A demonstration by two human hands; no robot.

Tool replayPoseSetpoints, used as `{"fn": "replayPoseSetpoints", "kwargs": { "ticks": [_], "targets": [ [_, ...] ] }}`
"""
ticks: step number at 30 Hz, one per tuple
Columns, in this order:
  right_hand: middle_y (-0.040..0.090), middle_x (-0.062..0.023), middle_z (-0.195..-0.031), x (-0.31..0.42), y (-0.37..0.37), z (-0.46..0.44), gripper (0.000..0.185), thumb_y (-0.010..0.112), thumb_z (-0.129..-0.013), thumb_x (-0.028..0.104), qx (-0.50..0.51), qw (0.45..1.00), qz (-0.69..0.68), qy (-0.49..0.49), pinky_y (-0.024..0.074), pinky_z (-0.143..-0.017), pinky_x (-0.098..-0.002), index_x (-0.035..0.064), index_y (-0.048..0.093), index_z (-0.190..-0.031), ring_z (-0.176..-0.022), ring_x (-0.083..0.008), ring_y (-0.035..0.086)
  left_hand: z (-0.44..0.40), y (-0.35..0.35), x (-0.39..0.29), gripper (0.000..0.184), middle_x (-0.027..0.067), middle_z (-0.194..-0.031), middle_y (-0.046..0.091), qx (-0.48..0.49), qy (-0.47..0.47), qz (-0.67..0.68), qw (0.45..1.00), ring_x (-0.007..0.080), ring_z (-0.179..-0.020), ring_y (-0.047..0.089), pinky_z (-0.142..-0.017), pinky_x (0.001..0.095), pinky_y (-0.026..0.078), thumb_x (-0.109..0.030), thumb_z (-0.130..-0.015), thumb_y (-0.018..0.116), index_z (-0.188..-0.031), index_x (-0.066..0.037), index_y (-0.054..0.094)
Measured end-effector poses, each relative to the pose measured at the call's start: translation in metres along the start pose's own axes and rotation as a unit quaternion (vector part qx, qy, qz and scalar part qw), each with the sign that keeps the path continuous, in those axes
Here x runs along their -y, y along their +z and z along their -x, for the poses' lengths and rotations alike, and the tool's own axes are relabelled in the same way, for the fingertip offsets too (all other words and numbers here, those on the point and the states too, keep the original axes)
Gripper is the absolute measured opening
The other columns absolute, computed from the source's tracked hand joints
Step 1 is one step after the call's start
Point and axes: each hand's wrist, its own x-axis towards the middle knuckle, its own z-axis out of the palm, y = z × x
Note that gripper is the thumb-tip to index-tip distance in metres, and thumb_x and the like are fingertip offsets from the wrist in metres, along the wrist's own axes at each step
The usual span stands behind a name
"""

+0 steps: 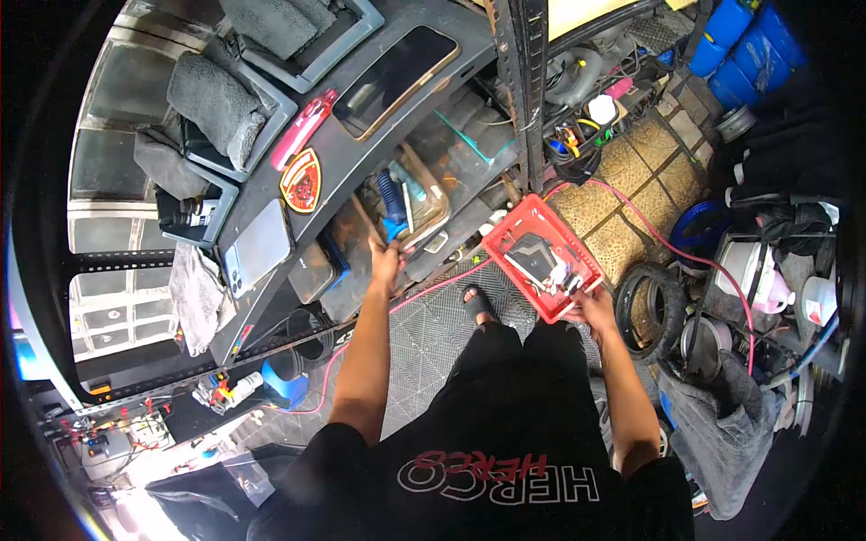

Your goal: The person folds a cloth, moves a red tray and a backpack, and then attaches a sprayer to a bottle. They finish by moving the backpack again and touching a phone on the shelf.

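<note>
My left hand [386,261] reaches to the shelf under the counter, its fingers closed at the lower end of a blue tool with a dark ribbed part [391,200]. That tool lies over a worn brownish tray [436,200], with a pale blue-green cylinder [408,180] beside it. My right hand [592,309] grips the near corner of a red plastic basket [505,236], holding it tilted in front of my legs. Inside the basket are a dark flat piece [532,258] and several small metal and white parts [566,278].
Above the shelf, the counter carries a large phone [397,81], a pale phone [259,251] and grey cloths [214,104] in bins. A pink-red hose [649,221] crosses the right side. Tires [648,311] and a grey towel [726,428] stand at right. A black upright post [530,99] rises behind the basket.
</note>
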Motion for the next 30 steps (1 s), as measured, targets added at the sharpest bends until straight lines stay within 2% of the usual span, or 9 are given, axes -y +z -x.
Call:
{"fn": "replayPoseSetpoints", "kwargs": {
  "ticks": [2, 7, 17, 19, 23, 25, 26, 28, 30],
  "targets": [
    [0.069, -0.0222, -0.104, 0.007, -0.002, 0.01, 0.038, 0.06, -0.091, 0.003, -0.011, 0.999, 0.019, 0.024, 0.0687, -0.067, -0.0419, -0.0044, 0.051, -0.126, -0.081, -0.0351, 0.076, 0.001, 0.043, -0.019, 0.096, 0.0168, -0.114, 0.064, -0.027, -0.041, 0.007, 0.999, 0.0228, -0.077, 0.072, -0.045, 0.0235, 0.047, -0.005, -0.1, 0.054, -0.159, -0.032, -0.017],
    [0.07, -0.022, -0.104, 0.007, -0.004, 0.019, 0.041, 0.06, -0.091, 0.0, 0.001, 1.0, 0.008, 0.011, 0.0683, -0.064, -0.041, -0.0037, 0.048, -0.129, -0.077, -0.0337, 0.076, -0.026, 0.109, -0.008, 0.1, 0.0167, -0.097, 0.065, -0.039, -0.027, 0.09, 0.995, 0.0191, -0.069, 0.072, -0.043, 0.0235, 0.049, -0.004, -0.102, 0.053, -0.159, -0.033, -0.024],
    [0.073, -0.0203, -0.105, -0.013, 0.053, 0.0, 0.034, 0.065, -0.091, 0.001, 0.079, 0.993, 0.074, 0.037, 0.0679, -0.069, -0.0464, -0.0014, 0.057, -0.125, -0.081, -0.0332, 0.077, -0.07, 0.086, -0.039, 0.084, 0.0128, -0.088, 0.074, 0.115, -0.136, -0.093, 0.98, 0.014, -0.056, 0.063, -0.044, 0.0258, 0.051, -0.029, -0.1, 0.064, -0.159, -0.023, 0.004],
    [0.073, -0.0211, -0.107, -0.011, 0.078, -0.001, 0.034, 0.065, -0.093, 0.001, 0.101, 0.989, 0.102, 0.041, 0.068, -0.069, -0.0469, -0.0012, 0.057, -0.126, -0.083, -0.034, 0.077, -0.013, 0.055, -0.07, 0.077, 0.0139, -0.09, 0.075, 0.128, -0.093, -0.117, 0.98, 0.0142, -0.055, 0.063, -0.047, 0.026, 0.052, -0.037, -0.098, 0.069, -0.157, -0.011, 0.027],
    [0.073, -0.0217, -0.108, -0.015, 0.117, -0.002, 0.036, 0.065, -0.096, 0.008, 0.138, 0.984, 0.099, 0.047, 0.068, -0.072, -0.0449, -0.003, 0.056, -0.129, -0.083, -0.034, 0.077, 0.043, -0.072, -0.01, 0.058, 0.0162, -0.093, 0.074, -0.126, -0.057, 0.17, 0.976, 0.018, -0.066, 0.067, -0.059, 0.0298, 0.055, -0.036, -0.096, 0.071, -0.136, 0.001, 0.051],
    [0.071, -0.0233, -0.109, -0.015, 0.129, 0.001, 0.039, 0.066, -0.097, 0.008, 0.153, 0.984, 0.089, 0.038, 0.0679, -0.073, -0.0445, -0.005, 0.055, -0.131, -0.088, -0.0351, 0.077, 0.047, -0.124, 0.001, 0.054, 0.0189, -0.105, 0.071, -0.418, 0.021, 0.04, 0.907, 0.0265, -0.087, 0.068, -0.074, 0.04, 0.056, -0.037, -0.093, 0.072, -0.127, 0.002, 0.054],
    [0.071, -0.023, -0.109, -0.016, 0.131, 0.001, 0.039, 0.065, -0.096, 0.007, 0.155, 0.984, 0.089, 0.023, 0.0679, -0.073, -0.0447, -0.005, 0.055, -0.132, -0.089, -0.0352, 0.076, 0.043, -0.14, -0.001, 0.055, 0.0206, -0.113, 0.068, -0.574, 0.062, -0.098, 0.81, 0.0317, -0.101, 0.068, -0.083, 0.046, 0.055, -0.038, -0.092, 0.072, -0.125, 0.002, 0.054],
    [0.071, -0.023, -0.11, -0.011, 0.134, 0.009, 0.038, 0.064, -0.095, 0.005, 0.145, 0.986, 0.078, 0.017, 0.068, -0.073, -0.045, -0.0049, 0.055, -0.131, -0.089, -0.0355, 0.076, 0.044, -0.168, -0.02, 0.067, 0.0221, -0.128, 0.06, -0.621, 0.123, -0.353, 0.689, 0.0402, -0.121, 0.057, -0.094, 0.0558, 0.049, -0.042, -0.087, 0.075, -0.132, 0.003, 0.052],
    [0.07, -0.0227, -0.112, -0.011, 0.135, 0.015, 0.038, 0.064, -0.095, 0.004, 0.145, 0.987, 0.065, 0.013, 0.068, -0.073, -0.0453, -0.0051, 0.055, -0.131, -0.089, -0.0357, 0.076, 0.029, -0.186, -0.038, 0.083, 0.0161, -0.109, 0.059, -0.627, 0.161, -0.496, 0.579, 0.0398, -0.115, 0.058, -0.088, 0.0551, 0.052, -0.069, -0.083, 0.071, -0.12, 0.004, 0.051]
  ]
}}
